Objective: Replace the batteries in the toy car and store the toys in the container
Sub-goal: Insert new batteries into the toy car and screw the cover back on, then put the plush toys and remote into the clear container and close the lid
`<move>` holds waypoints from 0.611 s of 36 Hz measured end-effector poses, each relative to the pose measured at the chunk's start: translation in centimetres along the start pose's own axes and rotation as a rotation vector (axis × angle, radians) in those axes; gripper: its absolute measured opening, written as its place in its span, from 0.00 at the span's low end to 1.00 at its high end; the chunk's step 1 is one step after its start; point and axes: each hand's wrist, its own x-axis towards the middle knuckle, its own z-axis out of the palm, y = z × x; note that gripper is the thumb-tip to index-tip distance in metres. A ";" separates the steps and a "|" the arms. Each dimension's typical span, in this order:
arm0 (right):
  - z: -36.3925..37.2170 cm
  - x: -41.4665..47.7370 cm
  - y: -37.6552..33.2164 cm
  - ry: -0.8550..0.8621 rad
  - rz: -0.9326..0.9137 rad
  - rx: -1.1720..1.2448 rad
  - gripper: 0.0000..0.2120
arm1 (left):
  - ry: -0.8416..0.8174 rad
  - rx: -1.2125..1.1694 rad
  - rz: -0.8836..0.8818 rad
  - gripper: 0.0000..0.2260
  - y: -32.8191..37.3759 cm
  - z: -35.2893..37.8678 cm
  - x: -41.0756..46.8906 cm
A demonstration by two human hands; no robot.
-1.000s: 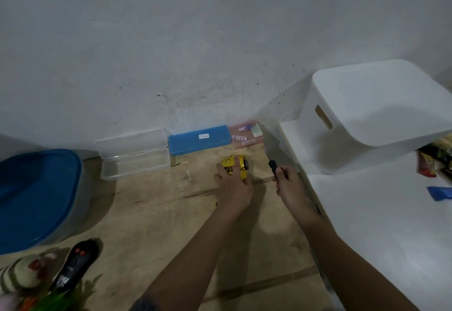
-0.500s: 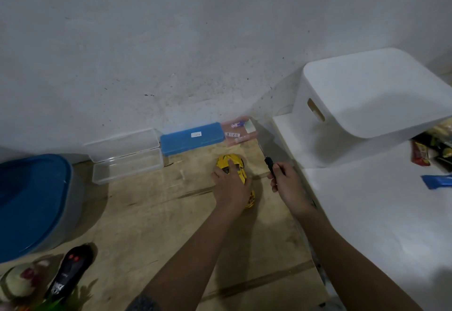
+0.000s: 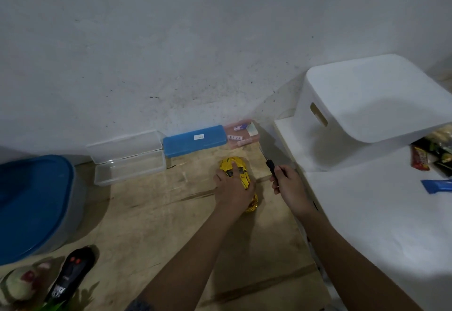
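Note:
A yellow toy car (image 3: 238, 170) stands on its wheels on the wooden board, nose toward the wall. My left hand (image 3: 232, 188) lies over its rear half and grips it. To the right of the car, my right hand (image 3: 289, 187) is closed around a black-handled screwdriver (image 3: 270, 165), whose thin tip points up and away toward the wall. A large container with a blue lid (image 3: 29, 203) sits at the far left. A black remote control (image 3: 73, 274) lies at the bottom left beside a plush toy (image 3: 19, 283).
An open clear plastic case (image 3: 127, 156), a blue case (image 3: 194, 139) and a pink box (image 3: 241, 133) line the wall. A white bin (image 3: 367, 105) sits upside down on a white surface (image 3: 381, 225) at the right, with snack packets (image 3: 433, 156) by it.
The car was turned from its side or underside onto its wheels, and my left hand now rests on top of it. My right hand kept the screwdriver and barely moved.

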 end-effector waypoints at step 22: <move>22.4 1.7 -8.3 -0.375 -0.399 -0.413 0.08 | 0.442 -0.652 -0.389 0.42 -27.0 -10.6 -0.1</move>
